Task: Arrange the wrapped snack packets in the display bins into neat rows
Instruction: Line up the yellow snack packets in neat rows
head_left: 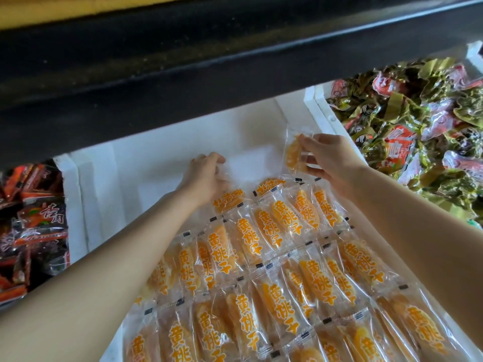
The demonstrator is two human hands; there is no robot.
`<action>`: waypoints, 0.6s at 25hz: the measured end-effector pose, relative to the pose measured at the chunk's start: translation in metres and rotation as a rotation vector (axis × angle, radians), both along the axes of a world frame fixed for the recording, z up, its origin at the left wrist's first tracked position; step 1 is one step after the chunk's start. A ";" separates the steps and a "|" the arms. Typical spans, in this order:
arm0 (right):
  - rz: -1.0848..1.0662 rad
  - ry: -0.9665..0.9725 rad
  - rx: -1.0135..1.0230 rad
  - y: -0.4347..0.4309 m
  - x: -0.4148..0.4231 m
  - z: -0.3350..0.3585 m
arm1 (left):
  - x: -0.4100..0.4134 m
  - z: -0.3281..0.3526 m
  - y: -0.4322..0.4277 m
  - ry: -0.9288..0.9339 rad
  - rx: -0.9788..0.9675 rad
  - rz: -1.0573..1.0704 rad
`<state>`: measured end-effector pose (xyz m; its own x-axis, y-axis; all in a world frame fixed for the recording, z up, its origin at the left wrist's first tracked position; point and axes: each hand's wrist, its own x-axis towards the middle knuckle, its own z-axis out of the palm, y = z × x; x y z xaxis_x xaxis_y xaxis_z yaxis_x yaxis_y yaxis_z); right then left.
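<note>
Right hand (pixel 330 163) pinched peach packet (pixel 294 152) upright, 1 o'clock in white bin (pixel 86 205), just above back row (pixel 274 223). Left hand (pixel 206 176) curled at row's 11 o'clock end; I couldn't tell its grip. I judged packet light, slick, soft: take by sealed edge.

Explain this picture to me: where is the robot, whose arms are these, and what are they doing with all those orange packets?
There is no robot here. A person wears a camera on the head, so you look down along their own bare arms. The middle white bin holds clear orange packets of fruit pieces, laid in overlapping rows. The right hand pinches one lifted packet above the far end of the rows. The left hand curls its fingers on the end packet of the farthest row. The bin at left holds dark red packets; the one at right holds a loose heap of green and red packets.
</note>
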<state>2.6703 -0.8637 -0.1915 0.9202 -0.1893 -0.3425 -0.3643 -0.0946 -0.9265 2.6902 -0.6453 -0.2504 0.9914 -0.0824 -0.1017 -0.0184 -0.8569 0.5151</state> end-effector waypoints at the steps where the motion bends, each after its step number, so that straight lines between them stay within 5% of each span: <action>1: -0.007 -0.008 0.020 0.000 -0.002 -0.002 | 0.000 0.000 -0.001 -0.034 -0.041 0.039; 8: 0.029 -0.115 -0.071 0.013 -0.008 0.000 | -0.002 0.058 -0.062 -0.163 -0.825 0.231; 15: 0.321 -0.122 0.231 0.005 -0.038 0.016 | -0.021 0.079 -0.094 -0.041 -0.912 0.130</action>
<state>2.6318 -0.8583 -0.1758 0.9565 0.1830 -0.2271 -0.2363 0.0299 -0.9712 2.6688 -0.7391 -0.1711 0.9999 -0.0007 -0.0167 0.0165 -0.1163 0.9931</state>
